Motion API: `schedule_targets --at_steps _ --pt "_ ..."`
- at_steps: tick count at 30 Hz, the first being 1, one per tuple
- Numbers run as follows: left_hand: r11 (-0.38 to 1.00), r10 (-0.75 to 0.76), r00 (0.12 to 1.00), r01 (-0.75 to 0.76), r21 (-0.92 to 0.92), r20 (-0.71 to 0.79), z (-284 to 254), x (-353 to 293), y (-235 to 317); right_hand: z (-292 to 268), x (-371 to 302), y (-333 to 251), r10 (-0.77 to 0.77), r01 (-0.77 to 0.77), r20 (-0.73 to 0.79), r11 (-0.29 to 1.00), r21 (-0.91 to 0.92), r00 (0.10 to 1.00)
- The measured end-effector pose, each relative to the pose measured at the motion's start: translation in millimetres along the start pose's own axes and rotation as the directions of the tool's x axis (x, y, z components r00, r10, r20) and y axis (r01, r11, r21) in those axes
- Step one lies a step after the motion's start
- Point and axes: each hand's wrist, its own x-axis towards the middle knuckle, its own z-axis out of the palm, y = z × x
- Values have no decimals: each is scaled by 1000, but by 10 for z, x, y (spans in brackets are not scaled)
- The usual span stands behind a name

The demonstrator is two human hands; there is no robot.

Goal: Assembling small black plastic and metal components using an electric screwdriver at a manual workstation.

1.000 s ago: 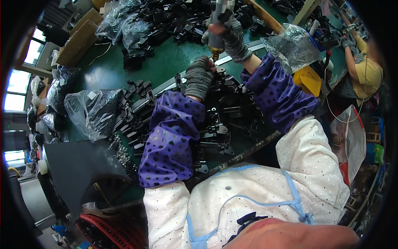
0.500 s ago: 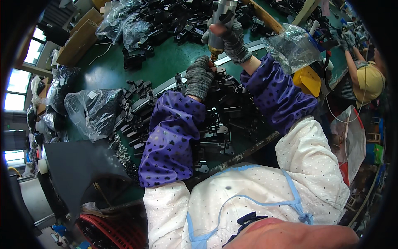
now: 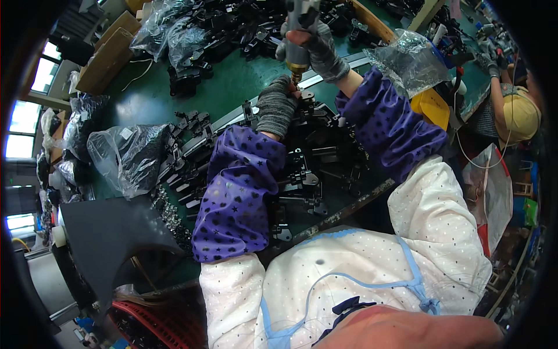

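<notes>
A silver screwdriver [image 3: 300,43], the powered kind with a brass-coloured nose, stands upright in my right hand [image 3: 325,55], whose gloved fingers wrap round its body. Its nose points down at the metal parts beneath. Close by the tip is my left hand [image 3: 276,107] in a grey knitted glove, fingers closed; what they pinch is hidden. Black metal brackets [image 3: 305,177] with bright ends lie in rows under and beside my forearms. A pale metal rail [image 3: 229,119] runs across the green table [image 3: 136,104] behind the left wrist.
Plastic bags [image 3: 131,160] of parts sit at left, beside a heap of small screws [image 3: 168,215]. More black parts [image 3: 250,35] pile up at the back. A clear bag [image 3: 410,61] and yellow bin [image 3: 431,109] stand right. Farther right, a person in a yellow cap [image 3: 517,116] works.
The screwdriver and my right hand have shifted slightly left. My left hand has moved very little, its fingers still closed by the tip.
</notes>
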Motion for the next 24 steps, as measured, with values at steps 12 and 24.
schedule_targets --at_steps 12,24 --pt "1000 19 998 -18 22 -55 41 -9 -31 -31 190 13 259 -250 104 964 -89 960" --pt "989 148 980 -142 48 -133 102 10 -112 74 212 75 296 -286 123 954 -94 947"
